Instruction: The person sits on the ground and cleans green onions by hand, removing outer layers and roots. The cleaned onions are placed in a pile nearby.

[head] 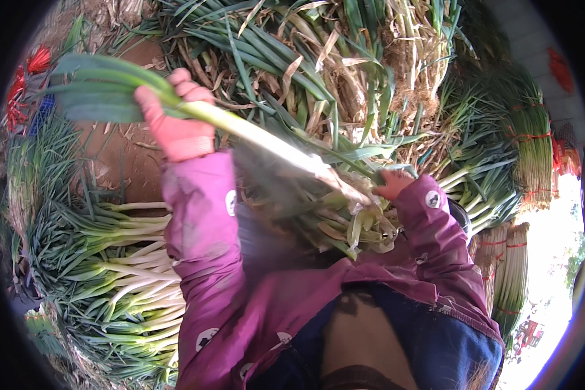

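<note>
My left hand (183, 126), in what looks like a coral-coloured glove, is closed around a long green onion (268, 139) where the white shank meets the green leaves. Its leaves spread out to the left, and its shank slants down to the right. The blurred root end lies by a clump of pale, papery leaf sheaths (363, 224) in front of my body. Just right of that end, my right hand (396, 184) has its fingers curled on a green onion leaf (358, 166). Part of this grip is hidden.
A heap of untrimmed green onions (292, 63) with dry leaves lies ahead. Green onions with clean white shanks (141, 273) lie in a row at my left. Tied bundles (534, 146) stand at the right, more (509, 273) below them. Bare brown ground (105, 161) shows at left.
</note>
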